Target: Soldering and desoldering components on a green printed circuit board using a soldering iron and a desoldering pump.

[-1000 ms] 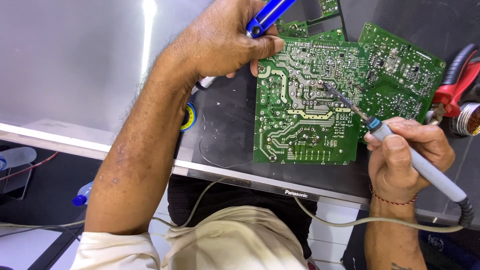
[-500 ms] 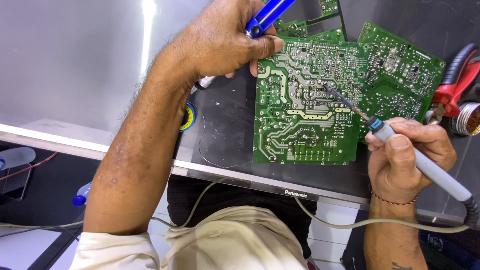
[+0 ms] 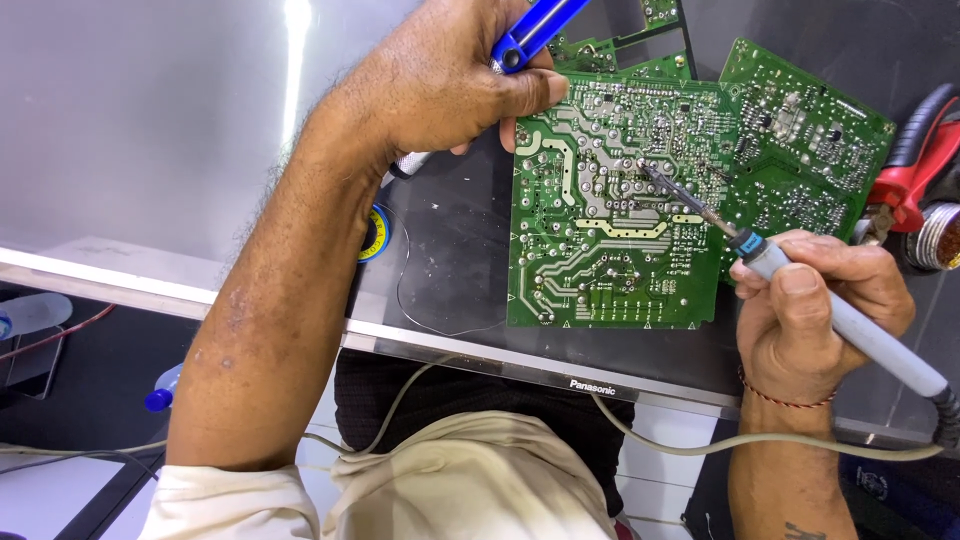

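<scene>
A green circuit board [image 3: 610, 220] lies solder side up on a dark panel [image 3: 450, 250]. My right hand [image 3: 815, 315] grips a grey soldering iron [image 3: 850, 330], and its thin tip touches the board near the upper middle. Above the board's top left corner, my left hand [image 3: 440, 85] is closed on a blue pump-like tool [image 3: 530, 35] whose silver end pokes out below the wrist. The thumb rests at the board's edge.
More green boards [image 3: 805, 150] overlap at the upper right. Red-handled pliers [image 3: 925, 165] and a tin of brass wool [image 3: 940, 240] sit at the right edge. A solder reel [image 3: 375, 232] and loose wire lie beside my left forearm. The iron's cable [image 3: 760, 440] crosses my lap.
The soldering iron's tip has stayed on about the same spot of the board. Both hands have barely shifted.
</scene>
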